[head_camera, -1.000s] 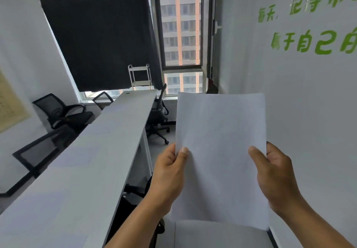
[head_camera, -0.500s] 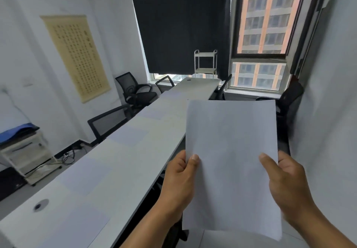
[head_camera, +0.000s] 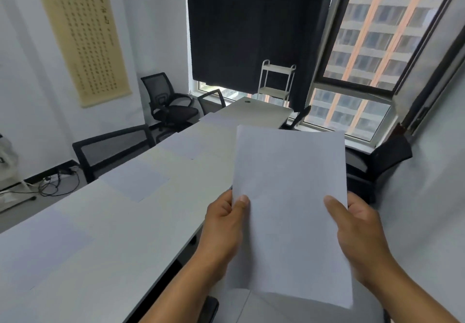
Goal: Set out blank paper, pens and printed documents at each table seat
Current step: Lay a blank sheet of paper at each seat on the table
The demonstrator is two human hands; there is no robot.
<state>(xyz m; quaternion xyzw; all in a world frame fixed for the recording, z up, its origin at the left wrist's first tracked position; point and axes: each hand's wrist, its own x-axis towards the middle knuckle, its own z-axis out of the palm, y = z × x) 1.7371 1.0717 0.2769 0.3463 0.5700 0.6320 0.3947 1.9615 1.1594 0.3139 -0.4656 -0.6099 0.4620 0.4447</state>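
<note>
I hold a stack of blank white paper (head_camera: 289,209) upright in front of me, beside the right edge of the long white table (head_camera: 130,234). My left hand (head_camera: 224,229) pinches its left edge, thumb on the front. My right hand (head_camera: 357,229) grips its right edge the same way. Several blank sheets lie along the table's far side, among them a near sheet (head_camera: 42,247), a middle sheet (head_camera: 136,180) and a farther sheet (head_camera: 198,144). No pens or printed documents show.
Black mesh chairs stand along the table's left side (head_camera: 113,149) and by the wall (head_camera: 168,103); another black chair (head_camera: 377,161) sits at the right near the window. A white trolley (head_camera: 276,81) stands at the table's far end. Cables lie on the floor at left (head_camera: 57,179).
My view has swung left, bringing the table and its laid sheets more into sight. Both hands keep the same hold on the paper stack.
</note>
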